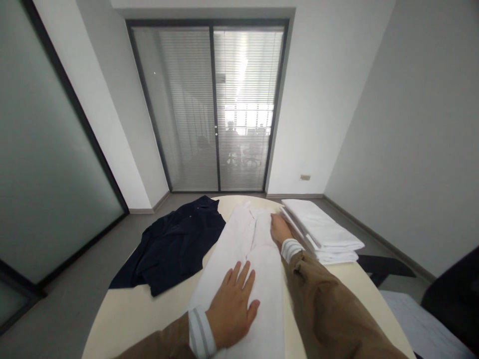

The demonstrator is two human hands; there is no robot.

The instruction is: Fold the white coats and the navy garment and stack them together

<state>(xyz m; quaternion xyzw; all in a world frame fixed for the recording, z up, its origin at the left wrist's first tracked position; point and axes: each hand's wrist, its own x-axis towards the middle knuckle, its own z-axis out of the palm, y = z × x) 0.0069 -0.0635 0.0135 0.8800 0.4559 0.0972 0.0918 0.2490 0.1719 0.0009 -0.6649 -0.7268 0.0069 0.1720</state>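
Note:
A white garment (pixel 247 259) lies folded lengthwise down the middle of a cream round table (pixel 127 314). My left hand (pixel 232 304) rests flat on its near part, fingers stretched out. My right hand (pixel 280 227) reaches further along, lying flat on the garment's far right edge, next to a stack of folded white cloths (pixel 322 232). Both arms wear brown sleeves with striped cuffs.
A dark navy shirt (pixel 175 247) lies spread at the table's far left, hanging over the edge. Beyond the table are grey floor, a glass door with blinds (pixel 213 109) and white walls. A dark chair (pixel 454 294) stands at the right.

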